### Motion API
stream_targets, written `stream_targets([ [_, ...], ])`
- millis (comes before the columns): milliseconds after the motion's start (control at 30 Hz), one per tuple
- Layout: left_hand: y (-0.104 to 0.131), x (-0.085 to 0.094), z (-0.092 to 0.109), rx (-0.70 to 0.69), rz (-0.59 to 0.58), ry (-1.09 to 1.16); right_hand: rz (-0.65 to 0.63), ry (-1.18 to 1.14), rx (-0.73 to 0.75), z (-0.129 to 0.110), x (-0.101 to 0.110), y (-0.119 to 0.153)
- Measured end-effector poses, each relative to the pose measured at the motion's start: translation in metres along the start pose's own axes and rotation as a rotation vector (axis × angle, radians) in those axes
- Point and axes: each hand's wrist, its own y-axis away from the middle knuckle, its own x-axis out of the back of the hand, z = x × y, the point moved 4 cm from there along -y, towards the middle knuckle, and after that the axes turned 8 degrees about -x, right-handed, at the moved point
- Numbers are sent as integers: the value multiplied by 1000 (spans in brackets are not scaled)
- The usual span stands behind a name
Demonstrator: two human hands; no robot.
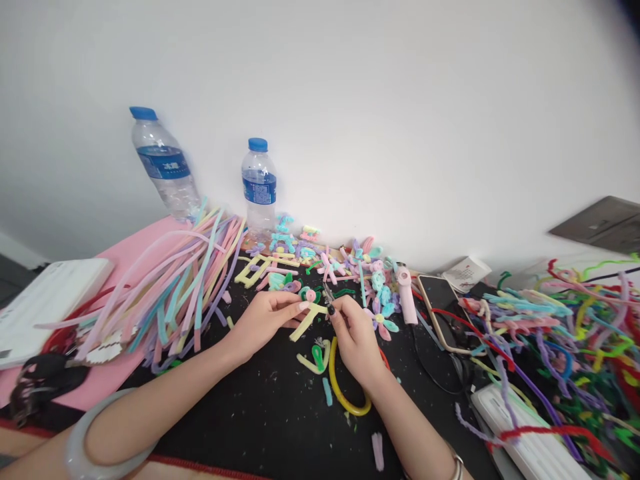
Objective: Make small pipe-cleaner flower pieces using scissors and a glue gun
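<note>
My left hand (273, 319) pinches a pale yellow pipe cleaner (305, 323), bent into a branching shape, between thumb and fingers. My right hand (354, 337) is closed around scissors with a large yellow handle loop (341, 393). Their metal blades (328, 292) point away from me, beside the yellow pipe cleaner's right end; whether they touch it I cannot tell. A small pink round piece (311, 295) shows just beyond my left fingertips. Below the hands lie a yellow and green looped piece (318, 357) and a short blue piece (327, 391).
Finished pipe-cleaner flowers (383, 319) crowd the back of the black mat (240, 427). Long pastel pipe cleaners (185, 287) lie left, a tangled colourful pile (590, 333) right. Two water bottles (259, 187) stand by the wall. A phone (445, 310) and pink handheld device (407, 297) lie right.
</note>
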Motion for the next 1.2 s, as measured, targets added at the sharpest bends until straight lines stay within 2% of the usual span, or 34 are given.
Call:
stream_targets([
  [267, -1, 1, -2, -7, -25, -41, -13, 20, 30, -1, -1, 0],
  [433, -1, 1, 0, -22, 5, -101, -27, 29, 32, 0, -2, 0],
  [633, -1, 5, 0, 10, 19, -23, 25, 50, 15, 1, 0, 1],
  [833, -2, 7, 3, -95, 10, -92, -41, 80, 65, -6, -3, 2],
  [933, -5, 15, 6, -142, 56, -159, 14, 39, 45, -6, 1, 1],
  [1033, -9, 31, 11, -188, 114, -272, 89, 5, -9, -2, 5, 1],
  [1200, -9, 48, 17, -169, 51, -504, 112, 5, -42, 1, 6, 1],
])
